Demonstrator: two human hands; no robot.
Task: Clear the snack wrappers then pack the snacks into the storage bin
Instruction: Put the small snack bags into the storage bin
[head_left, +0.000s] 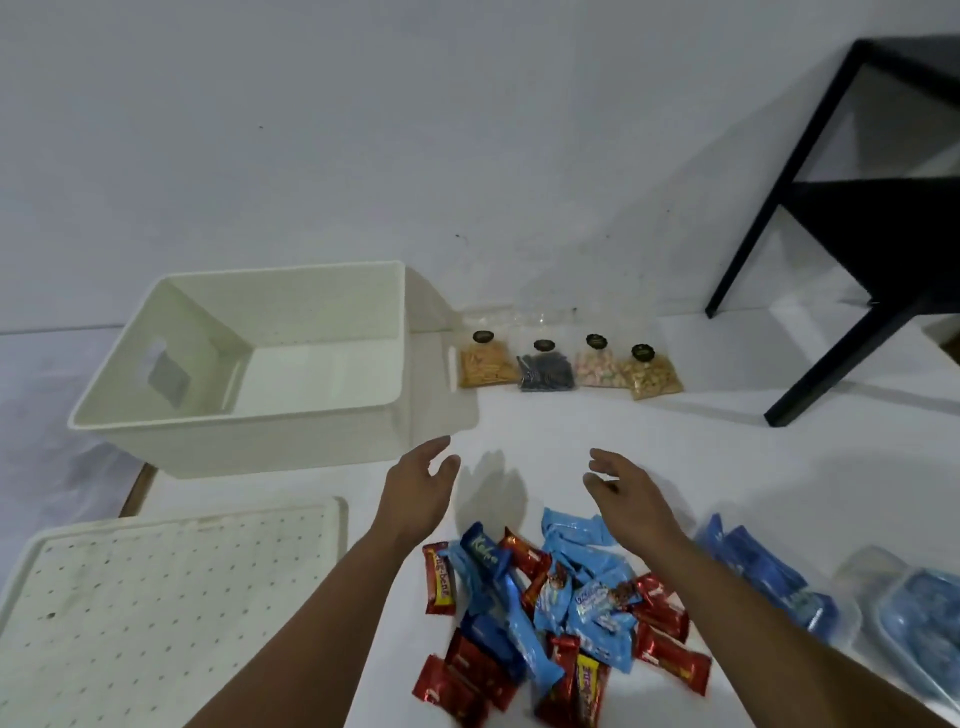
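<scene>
A cream storage bin (156, 436) stands empty at the left back of the white surface. A heap of red and blue snack packets (550, 613) lies near me in the middle. My left hand (415, 488) and my right hand (623, 493) hover beyond the heap, both open with fingers apart, palms facing each other and holding nothing. Against the wall behind them lies a row of several clear bags of snacks (569, 364) with black labels.
The bin's perforated cream lid (156, 613) lies flat at the near left. Clear plastic containers with blue packets (810, 603) sit at the near right. A black side table (878, 218) stands at the back right. A white wall is behind.
</scene>
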